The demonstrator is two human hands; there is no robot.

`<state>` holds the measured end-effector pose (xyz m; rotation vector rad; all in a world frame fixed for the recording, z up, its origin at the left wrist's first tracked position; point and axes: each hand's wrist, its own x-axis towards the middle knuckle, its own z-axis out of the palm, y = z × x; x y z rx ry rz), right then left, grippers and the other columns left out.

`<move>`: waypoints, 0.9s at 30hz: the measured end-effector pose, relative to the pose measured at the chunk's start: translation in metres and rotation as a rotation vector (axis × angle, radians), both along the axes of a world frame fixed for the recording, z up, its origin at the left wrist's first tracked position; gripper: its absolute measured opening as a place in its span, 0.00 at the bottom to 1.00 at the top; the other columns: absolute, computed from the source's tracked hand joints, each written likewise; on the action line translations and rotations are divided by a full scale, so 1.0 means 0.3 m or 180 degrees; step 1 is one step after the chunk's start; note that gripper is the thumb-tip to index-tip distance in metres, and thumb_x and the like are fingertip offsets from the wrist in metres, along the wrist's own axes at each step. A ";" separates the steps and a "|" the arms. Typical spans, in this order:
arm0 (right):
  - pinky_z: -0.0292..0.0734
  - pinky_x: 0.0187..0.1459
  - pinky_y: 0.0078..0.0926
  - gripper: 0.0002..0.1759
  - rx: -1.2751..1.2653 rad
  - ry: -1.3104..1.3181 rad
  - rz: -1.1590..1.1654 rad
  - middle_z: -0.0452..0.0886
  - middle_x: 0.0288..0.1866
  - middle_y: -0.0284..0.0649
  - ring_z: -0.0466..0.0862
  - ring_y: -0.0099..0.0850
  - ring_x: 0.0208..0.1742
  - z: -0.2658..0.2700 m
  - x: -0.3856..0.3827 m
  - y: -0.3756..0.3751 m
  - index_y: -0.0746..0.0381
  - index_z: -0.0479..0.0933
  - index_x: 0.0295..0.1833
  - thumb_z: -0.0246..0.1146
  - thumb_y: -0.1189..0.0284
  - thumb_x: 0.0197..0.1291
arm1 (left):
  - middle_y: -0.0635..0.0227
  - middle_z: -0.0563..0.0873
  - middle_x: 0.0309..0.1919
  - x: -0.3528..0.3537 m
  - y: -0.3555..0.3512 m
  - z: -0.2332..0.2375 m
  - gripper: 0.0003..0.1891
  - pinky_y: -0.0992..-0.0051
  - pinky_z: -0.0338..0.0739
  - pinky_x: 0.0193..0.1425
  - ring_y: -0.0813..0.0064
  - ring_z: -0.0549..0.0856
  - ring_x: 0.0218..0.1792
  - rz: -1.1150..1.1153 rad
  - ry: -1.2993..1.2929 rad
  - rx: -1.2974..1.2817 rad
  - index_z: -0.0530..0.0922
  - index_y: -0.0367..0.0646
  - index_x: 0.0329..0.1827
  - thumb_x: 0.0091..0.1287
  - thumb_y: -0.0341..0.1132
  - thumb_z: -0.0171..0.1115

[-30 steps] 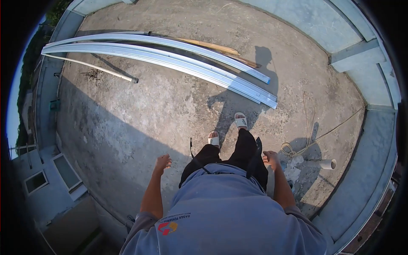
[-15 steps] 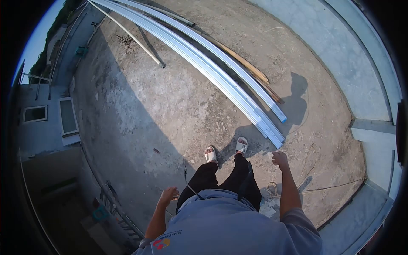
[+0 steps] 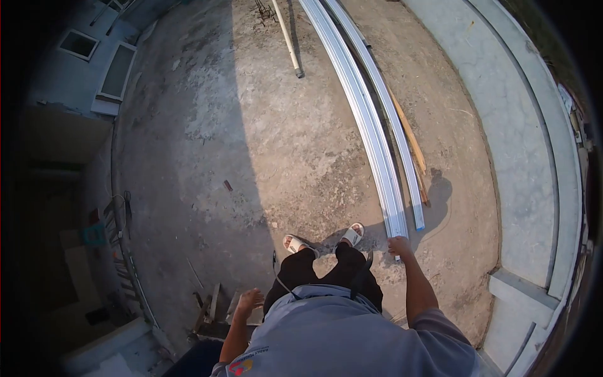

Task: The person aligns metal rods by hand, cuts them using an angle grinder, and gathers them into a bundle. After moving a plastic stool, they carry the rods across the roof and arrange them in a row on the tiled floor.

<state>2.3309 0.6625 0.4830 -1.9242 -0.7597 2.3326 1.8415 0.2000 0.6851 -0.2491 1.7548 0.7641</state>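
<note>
My right hand is loosely curled with nothing visible in it. From above, it overlaps the near end of a bundle of long silvery metal profiles on the ground; no contact shows. A separate metal profile runs alongside the bundle. On the other side, my left hand hangs beside my hip, empty, its fingers partly extended. I stand upright in light sandals, close to the bundle's end.
Thin wooden strips lie right of the metal. A pale pipe rests farther off, and a small reddish piece lies on the concrete floor. Wood pieces are at lower left. A low wall bounds the right.
My view has turned, so the metal profiles now run more straight ahead. My right hand now overlaps the bundle's near end. Wood pieces at lower left have come into view.
</note>
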 end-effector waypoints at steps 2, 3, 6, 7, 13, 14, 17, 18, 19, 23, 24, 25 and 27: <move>0.66 0.20 0.30 0.18 0.0020 0.0173 0.0022 0.71 0.24 0.36 0.72 0.31 0.19 -0.039 -0.070 0.034 0.62 0.77 0.45 0.55 0.58 0.71 | 0.50 0.86 0.51 0.003 -0.104 -0.062 0.30 0.57 0.85 0.54 0.55 0.88 0.50 0.0178 -0.0056 0.0133 0.78 0.36 0.61 0.72 0.57 0.63; 0.64 0.19 0.30 0.18 0.0059 0.0221 0.0028 0.70 0.23 0.36 0.70 0.31 0.18 -0.018 -0.115 0.051 0.62 0.77 0.45 0.54 0.58 0.71 | 0.50 0.86 0.51 0.000 -0.149 -0.092 0.31 0.57 0.84 0.55 0.54 0.88 0.51 0.0248 -0.0043 0.0160 0.77 0.35 0.61 0.72 0.57 0.63; 0.69 0.19 0.29 0.12 0.0608 -0.0113 0.0309 0.75 0.25 0.38 0.76 0.30 0.19 0.226 -0.400 0.090 0.63 0.79 0.42 0.61 0.64 0.67 | 0.49 0.86 0.51 -0.053 -0.252 -0.191 0.32 0.55 0.84 0.55 0.54 0.88 0.51 0.0461 -0.0033 0.0261 0.77 0.34 0.61 0.72 0.57 0.63; 0.70 0.19 0.28 0.11 0.0944 -0.0396 0.0615 0.77 0.26 0.38 0.77 0.30 0.20 0.273 -0.497 0.079 0.63 0.79 0.41 0.63 0.65 0.66 | 0.49 0.86 0.51 -0.082 -0.294 -0.223 0.32 0.55 0.84 0.55 0.54 0.88 0.51 0.0583 -0.0045 0.0289 0.77 0.33 0.61 0.72 0.57 0.63; 0.76 0.22 0.30 0.14 0.1048 -0.0518 0.1510 0.78 0.27 0.37 0.79 0.30 0.21 0.353 -0.893 -0.005 0.64 0.79 0.40 0.67 0.63 0.66 | 0.55 0.87 0.47 -0.272 -0.402 -0.230 0.28 0.58 0.85 0.51 0.59 0.89 0.47 0.1316 0.0273 0.0468 0.79 0.36 0.57 0.71 0.54 0.65; 0.77 0.23 0.30 0.14 0.0837 -0.0337 0.1710 0.78 0.28 0.37 0.79 0.30 0.21 0.324 -0.933 -0.010 0.64 0.79 0.41 0.67 0.63 0.66 | 0.57 0.88 0.46 -0.312 -0.404 -0.216 0.27 0.59 0.85 0.50 0.60 0.89 0.46 0.1392 0.0358 0.0525 0.80 0.37 0.56 0.71 0.54 0.66; 0.82 0.27 0.31 0.17 0.0912 -0.0553 0.2283 0.82 0.30 0.40 0.84 0.34 0.23 0.360 -1.113 -0.051 0.66 0.80 0.43 0.69 0.61 0.65 | 0.63 0.88 0.41 -0.419 -0.436 -0.191 0.23 0.62 0.85 0.47 0.66 0.88 0.43 0.1491 0.0586 0.0465 0.82 0.40 0.52 0.71 0.53 0.67; 0.83 0.28 0.31 0.18 0.1020 -0.0727 0.2560 0.84 0.30 0.42 0.86 0.36 0.24 0.378 -1.189 -0.083 0.66 0.81 0.44 0.70 0.60 0.64 | 0.65 0.87 0.39 -0.442 -0.437 -0.184 0.22 0.64 0.84 0.45 0.68 0.88 0.41 0.1586 0.0615 0.0428 0.82 0.41 0.49 0.71 0.53 0.67; 0.84 0.30 0.31 0.17 0.1089 -0.0938 0.2693 0.83 0.30 0.39 0.88 0.35 0.28 0.423 -1.271 -0.106 0.65 0.82 0.41 0.70 0.60 0.64 | 0.67 0.87 0.38 -0.475 -0.442 -0.174 0.21 0.66 0.84 0.44 0.71 0.87 0.40 0.1713 0.0651 0.0353 0.83 0.41 0.47 0.71 0.53 0.67; 0.83 0.30 0.30 0.16 0.0996 -0.0879 0.2966 0.83 0.31 0.38 0.86 0.31 0.28 0.414 -1.543 -0.085 0.63 0.83 0.42 0.68 0.59 0.65 | 0.67 0.87 0.37 -0.552 -0.588 -0.301 0.19 0.68 0.82 0.43 0.71 0.87 0.40 0.1923 0.0541 0.0453 0.83 0.42 0.44 0.74 0.52 0.63; 0.83 0.31 0.31 0.17 0.0866 -0.0855 0.3165 0.84 0.33 0.39 0.86 0.31 0.29 0.380 -1.598 -0.059 0.62 0.82 0.45 0.66 0.58 0.66 | 0.67 0.87 0.38 -0.564 -0.598 -0.286 0.19 0.67 0.83 0.44 0.70 0.87 0.40 0.2115 0.0567 0.0299 0.83 0.43 0.44 0.74 0.51 0.62; 0.84 0.32 0.32 0.17 0.0750 -0.0823 0.3363 0.85 0.36 0.40 0.87 0.32 0.30 0.345 -1.670 -0.024 0.61 0.82 0.47 0.63 0.57 0.68 | 0.66 0.87 0.38 -0.574 -0.583 -0.261 0.18 0.67 0.83 0.45 0.70 0.87 0.40 0.2307 0.0603 0.0154 0.83 0.43 0.44 0.74 0.51 0.62; 0.79 0.28 0.29 0.15 0.0633 -0.0695 0.3482 0.81 0.30 0.35 0.79 0.26 0.25 0.187 -1.772 0.030 0.61 0.82 0.41 0.64 0.59 0.66 | 0.66 0.87 0.39 -0.539 -0.571 -0.198 0.18 0.66 0.83 0.46 0.69 0.87 0.41 0.2739 0.0605 -0.0039 0.82 0.43 0.45 0.75 0.51 0.61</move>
